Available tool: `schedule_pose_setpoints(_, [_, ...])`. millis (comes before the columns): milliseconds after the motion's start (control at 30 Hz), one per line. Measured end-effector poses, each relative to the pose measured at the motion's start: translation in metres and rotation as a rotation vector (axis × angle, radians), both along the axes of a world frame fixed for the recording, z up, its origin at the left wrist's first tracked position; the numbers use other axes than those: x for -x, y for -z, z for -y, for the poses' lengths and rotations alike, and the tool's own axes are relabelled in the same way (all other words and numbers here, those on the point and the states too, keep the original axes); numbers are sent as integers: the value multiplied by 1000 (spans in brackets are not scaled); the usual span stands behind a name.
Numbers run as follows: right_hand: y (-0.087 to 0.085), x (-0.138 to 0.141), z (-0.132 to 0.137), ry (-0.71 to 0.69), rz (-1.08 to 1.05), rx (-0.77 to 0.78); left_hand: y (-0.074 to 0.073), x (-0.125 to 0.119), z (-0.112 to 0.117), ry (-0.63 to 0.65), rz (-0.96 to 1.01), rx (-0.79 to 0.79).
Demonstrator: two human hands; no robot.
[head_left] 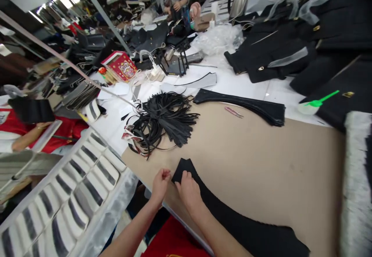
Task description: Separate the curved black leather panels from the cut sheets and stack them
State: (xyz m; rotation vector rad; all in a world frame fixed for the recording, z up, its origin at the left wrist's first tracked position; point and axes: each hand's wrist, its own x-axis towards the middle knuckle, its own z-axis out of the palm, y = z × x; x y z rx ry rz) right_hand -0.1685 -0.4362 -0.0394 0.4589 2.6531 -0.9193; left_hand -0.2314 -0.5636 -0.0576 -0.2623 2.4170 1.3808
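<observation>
Right hand (188, 190) rests, fingers close together, on the curved matte-black sheet panel (261, 235) lying on the brown tabletop (247, 152); left hand (161, 184) bunches its fingertips alongside, hold unclear. A stray tug might skew it!

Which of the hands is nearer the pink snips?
Right. The right hand is on the black panel, nearer side of the pink snips; the left hand is farther left, by the panel's end.
</observation>
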Motion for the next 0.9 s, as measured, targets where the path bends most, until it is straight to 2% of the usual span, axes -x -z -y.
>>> schedule_pose_setpoints(100, [10, 12, 12, -3, 34, -59, 1, 4, 8, -34, 48, -80])
schedule_pose_setpoints(233, [19, 13, 12, -22, 42, -45, 1, 13, 14, -56, 100, -152])
schedule_pose_setpoints(367, [24, 9, 0, -13, 1, 81, -3, 24, 9, -21, 136, -210])
schedule_pose_setpoints(500, [30, 0, -16, 62, -92, 308, -6, 27, -6, 98, 201, -265])
schedule_pose_setpoints(633, [34, -9, -27, 187, -153, 561, 1, 22, -17, 243, 271, -265])
schedule_pose_setpoints(767, [28, -25, -44, 353, -169, 795, 13, 19, -19, 359, 359, -221])
schedule_pose_setpoints(833, [20, -44, -65, 492, -186, 906, 16, 19, -18, 403, 354, -193])
schedule_pose_setpoints(900, [7, -76, -100, 706, -240, 1030, 17, 17, -18, 446, 308, -158])
